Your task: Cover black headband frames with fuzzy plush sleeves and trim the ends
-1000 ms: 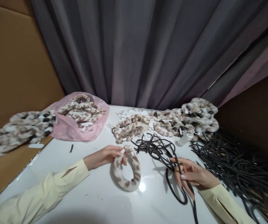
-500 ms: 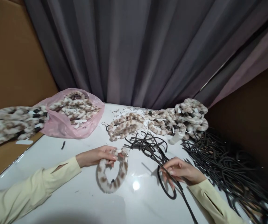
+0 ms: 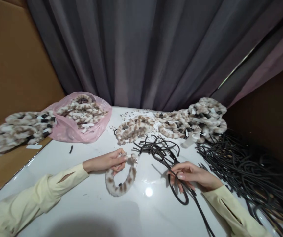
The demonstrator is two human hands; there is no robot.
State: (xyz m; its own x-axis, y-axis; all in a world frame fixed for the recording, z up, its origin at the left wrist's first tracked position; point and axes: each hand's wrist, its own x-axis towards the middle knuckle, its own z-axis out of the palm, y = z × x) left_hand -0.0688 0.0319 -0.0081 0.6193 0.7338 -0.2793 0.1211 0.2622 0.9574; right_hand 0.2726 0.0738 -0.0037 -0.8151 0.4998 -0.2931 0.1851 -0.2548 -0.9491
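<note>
My left hand grips the upper left of a fluffy white-and-brown spotted ring, which hangs down over the table. Its upper right end shows a bare pale section. My right hand is closed around black cord, its thumb and fingers pinching a strand; one length loops below the fingers and another runs down to the table's front. A small tangle of black cords reaches from behind this hand toward the middle of the table.
A pink plastic bag of spotted fluffy rings stands at the back left, beside more rings. Further spotted rings lie at the back, with a small whitish bottle. Many black cords cover the right side. A short black piece lies left.
The whole view has shifted slightly. My left hand still holds the fluffy ring, its fingers curled more tightly. The right hand keeps its hold on the black cord, nearly unmoved.
</note>
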